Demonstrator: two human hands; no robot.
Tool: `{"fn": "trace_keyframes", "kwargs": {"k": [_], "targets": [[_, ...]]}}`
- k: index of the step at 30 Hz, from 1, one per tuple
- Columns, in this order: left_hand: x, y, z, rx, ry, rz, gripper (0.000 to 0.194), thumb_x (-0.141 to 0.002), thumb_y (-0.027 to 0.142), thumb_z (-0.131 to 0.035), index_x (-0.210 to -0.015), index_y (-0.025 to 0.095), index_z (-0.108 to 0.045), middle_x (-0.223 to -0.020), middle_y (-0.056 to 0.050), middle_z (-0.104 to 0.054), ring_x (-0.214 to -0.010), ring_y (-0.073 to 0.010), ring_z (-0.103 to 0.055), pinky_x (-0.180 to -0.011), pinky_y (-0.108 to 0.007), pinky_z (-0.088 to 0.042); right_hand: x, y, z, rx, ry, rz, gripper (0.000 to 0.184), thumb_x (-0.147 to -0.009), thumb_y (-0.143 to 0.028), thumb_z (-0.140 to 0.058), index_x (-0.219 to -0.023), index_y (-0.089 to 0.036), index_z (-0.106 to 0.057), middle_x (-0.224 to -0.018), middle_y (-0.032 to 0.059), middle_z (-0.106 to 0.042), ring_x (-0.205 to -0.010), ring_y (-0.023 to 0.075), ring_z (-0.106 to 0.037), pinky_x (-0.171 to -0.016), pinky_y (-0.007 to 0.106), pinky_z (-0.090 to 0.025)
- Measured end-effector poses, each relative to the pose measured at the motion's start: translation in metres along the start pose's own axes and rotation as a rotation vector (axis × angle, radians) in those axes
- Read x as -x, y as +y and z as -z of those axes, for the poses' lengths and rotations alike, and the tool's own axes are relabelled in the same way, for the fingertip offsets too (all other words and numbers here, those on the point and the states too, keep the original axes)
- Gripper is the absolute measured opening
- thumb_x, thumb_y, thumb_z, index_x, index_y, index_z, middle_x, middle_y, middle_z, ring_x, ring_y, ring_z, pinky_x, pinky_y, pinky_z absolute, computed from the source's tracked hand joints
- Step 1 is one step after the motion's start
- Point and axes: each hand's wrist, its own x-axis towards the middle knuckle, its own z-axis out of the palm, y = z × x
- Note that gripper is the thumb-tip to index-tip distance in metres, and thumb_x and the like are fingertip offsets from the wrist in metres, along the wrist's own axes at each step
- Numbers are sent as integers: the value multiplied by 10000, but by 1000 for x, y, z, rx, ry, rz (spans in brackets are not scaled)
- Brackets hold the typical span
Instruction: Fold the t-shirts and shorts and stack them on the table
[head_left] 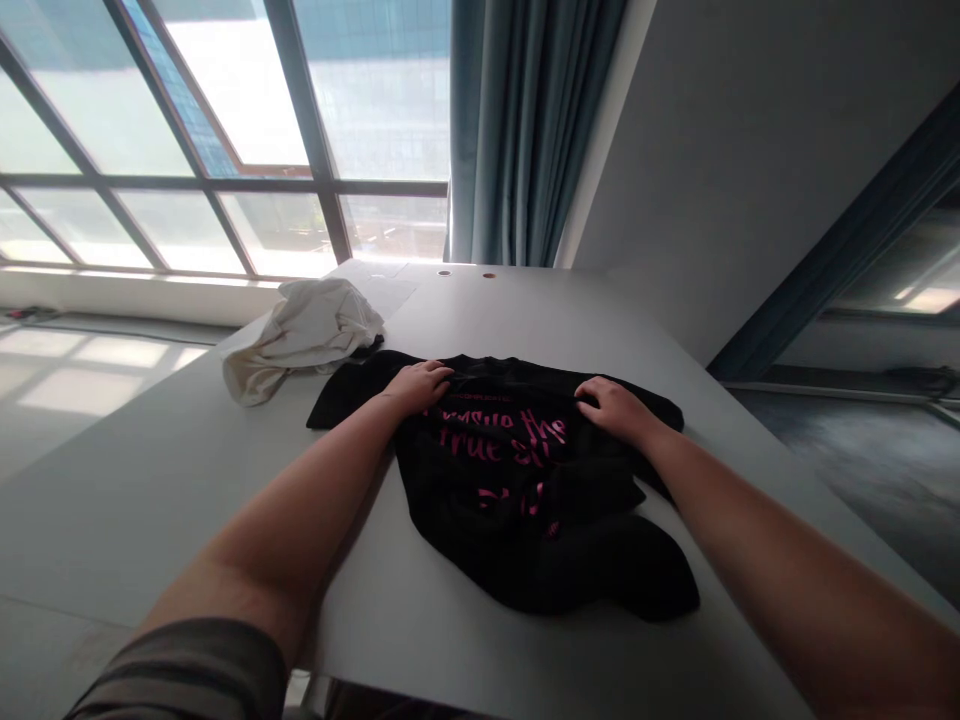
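A black T-shirt (517,500) with pink lettering lies crumpled on the grey table (525,310), its print facing up. My left hand (418,384) rests on the shirt's far left part near the sleeve, fingers curled down onto the cloth. My right hand (611,405) presses on the far right part of the shirt, its fingers bent and pinching the fabric. Both forearms reach in from the near edge of the table.
A crumpled white garment (300,335) lies at the far left of the table, touching the black shirt's sleeve. Two small round holes (466,273) sit near the table's far edge. Behind are a large window (225,140), blue curtains (525,130) and a grey wall.
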Motion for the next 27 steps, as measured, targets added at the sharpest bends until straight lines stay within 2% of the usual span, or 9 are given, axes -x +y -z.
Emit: {"fn": "trace_keyframes", "kwargs": {"k": [3, 6, 9, 11, 15, 19, 22, 25, 27], "targets": [[0, -3, -2, 30, 4, 8, 455, -1049, 435, -457, -1448, 291, -620, -1525, -43, -584, -1383, -245, -564, -1180, -348, -416, 3, -2, 9, -37, 45, -1, 147, -898, -294, -557, -941, -208, -669, -985, 94, -700, -915, 242, -661, -891, 368, -531], [1, -4, 2, 22, 7, 28, 481, -1070, 474, -413, -1467, 283, -605, -1530, -52, -586, -1396, -256, -556, -1174, -367, -419, 8, -2, 18, -30, 180, -3, 152, -912, -313, -518, -933, -210, -628, -959, 106, -686, -924, 260, -653, -893, 376, -518], [3, -1, 4, 11, 16, 55, 498, -1094, 488, -339, -1486, 296, -579, -1533, -43, -590, -1400, -266, -555, -1158, -401, -424, 11, 2, 23, -8, 300, -62, 191, -923, -345, -495, -956, -209, -624, -955, 116, -690, -932, 272, -653, -889, 375, -505], [3, 2, 4, 9, 16, 74, 497, -1101, 488, -316, -1481, 304, -578, -1539, -35, -587, -1408, -264, -548, -1159, -411, -416, 11, 5, 22, -16, 256, -108, 214, -926, -370, -485, -948, -213, -629, -929, 107, -695, -896, 264, -654, -862, 367, -502], [2, 2, 3, -2, 9, 106, 482, -1095, 495, -331, -1414, 293, -631, -1553, -49, -574, -1413, -275, -540, -1157, -434, -413, 7, 10, 15, -56, 28, -70, 263, -910, -405, -477, -797, -220, -625, -892, 94, -696, -865, 244, -644, -873, 362, -494], [-2, -1, 5, -13, 38, 109, 442, -1092, 420, -345, -1264, 231, -706, -1507, -77, -611, -1397, -253, -548, -1183, -409, -384, 6, 12, 15, -112, 2, -98, 425, -975, -487, -419, -733, -223, -649, -887, 75, -718, -840, 215, -647, -842, 323, -499], [-4, -2, 8, -11, 32, 94, 393, -1066, 350, -386, -1087, 213, -754, -1385, -75, -694, -1290, -241, -623, -1169, -381, -397, 7, 12, 15, -85, -26, -134, 459, -966, -527, -456, -693, -218, -659, -877, 65, -719, -783, 200, -641, -809, 317, -504], [-2, -2, 10, -8, 39, 119, 301, -1015, 375, -492, -1038, 207, -740, -1242, -95, -742, -1112, -268, -695, -1008, -388, -508, 6, 11, 12, -22, 26, -171, 323, -915, -459, -551, -897, -207, -752, -1058, 93, -727, -912, 230, -672, -894, 339, -522], [1, -1, 11, 1, 50, 134, 283, -984, 387, -555, -1162, 222, -700, -1207, -89, -746, -1062, -275, -705, -904, -381, -538, 5, 10, 9, 17, 53, -197, 366, -894, -394, -584, -1158, -203, -752, -1230, 117, -698, -1066, 262, -669, -984, 362, -515]]}}
